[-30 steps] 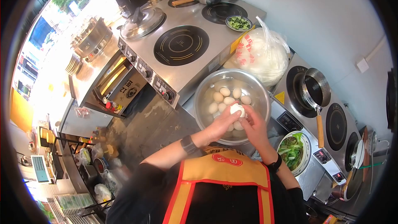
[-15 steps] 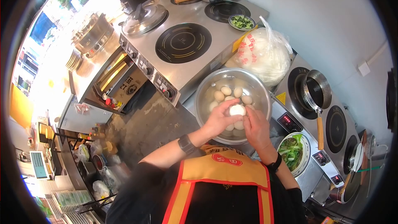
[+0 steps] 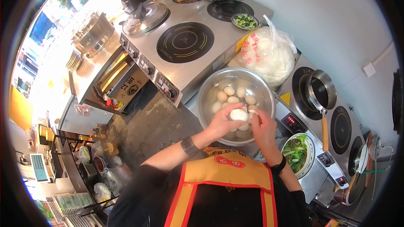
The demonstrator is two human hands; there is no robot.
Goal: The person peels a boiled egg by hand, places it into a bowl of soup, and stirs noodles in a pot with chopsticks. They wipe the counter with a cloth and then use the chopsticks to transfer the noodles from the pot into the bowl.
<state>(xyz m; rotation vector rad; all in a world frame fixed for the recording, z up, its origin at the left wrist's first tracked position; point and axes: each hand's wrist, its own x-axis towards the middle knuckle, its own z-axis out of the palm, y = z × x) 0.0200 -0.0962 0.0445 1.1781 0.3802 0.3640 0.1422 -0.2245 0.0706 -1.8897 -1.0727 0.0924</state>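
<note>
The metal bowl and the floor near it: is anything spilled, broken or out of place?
Nothing stands out at the metal bowl, and the white egg in the left hand shows no visible break. The floor left of the bowl has pale patches, odd against the darker grey; stains or wear, I cannot tell.

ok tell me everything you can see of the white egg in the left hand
The white egg is rounded, smooth-looking and bright, apparently peeled at least in part. The left hand grips it between thumb and fingers, above the metal bowl. The right hand is close beside it; whether they touch is unclear.
</note>
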